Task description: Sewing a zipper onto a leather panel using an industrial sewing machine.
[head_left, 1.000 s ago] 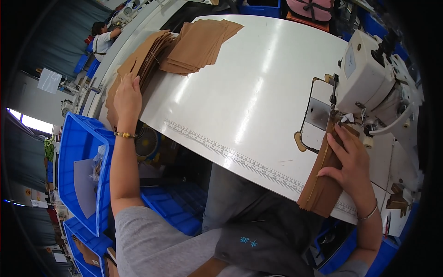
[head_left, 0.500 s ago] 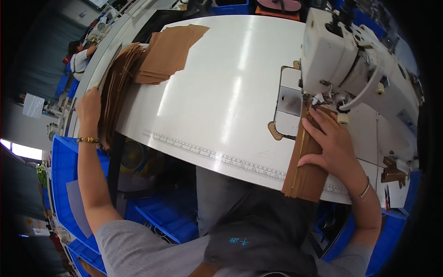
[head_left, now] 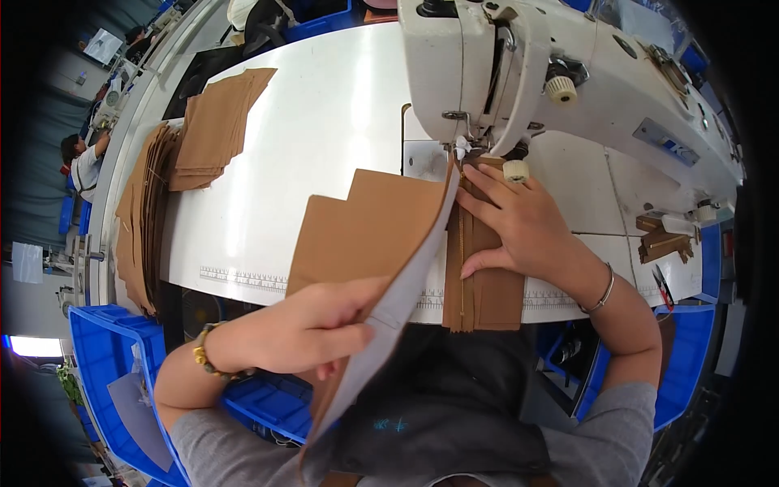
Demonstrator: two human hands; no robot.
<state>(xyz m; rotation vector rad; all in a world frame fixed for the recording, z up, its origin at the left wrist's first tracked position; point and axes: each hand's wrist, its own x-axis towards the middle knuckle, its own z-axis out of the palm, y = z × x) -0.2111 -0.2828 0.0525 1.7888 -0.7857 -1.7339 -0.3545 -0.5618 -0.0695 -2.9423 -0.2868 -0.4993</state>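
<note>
My left hand (head_left: 296, 329) pinches the edge of a large brown panel (head_left: 357, 231) with a notched corner and a pale grey backing. The panel tilts up over the table's front part, its far edge close to the sewing machine's (head_left: 479, 73) presser foot. Flat and spread, my right hand (head_left: 523, 215) rests on a brown piece (head_left: 499, 300) with a brass-coloured zipper (head_left: 462, 276) running along it. That piece lies partly beneath the machine head, its near end at the table edge. My fingertips are just in front of the needle area.
At the left end of the white table (head_left: 324, 97) lie a thick stack of brown panels (head_left: 142, 219) and a fanned stack of smaller ones (head_left: 215, 130). Brown scraps (head_left: 665, 243) and scissors (head_left: 664, 286) sit at the right. Blue bins (head_left: 122, 390) flank me below.
My left hand has come from the stack at the left to the middle, bringing a brown panel. My right hand stays on the zipper piece. The view has shifted right.
</note>
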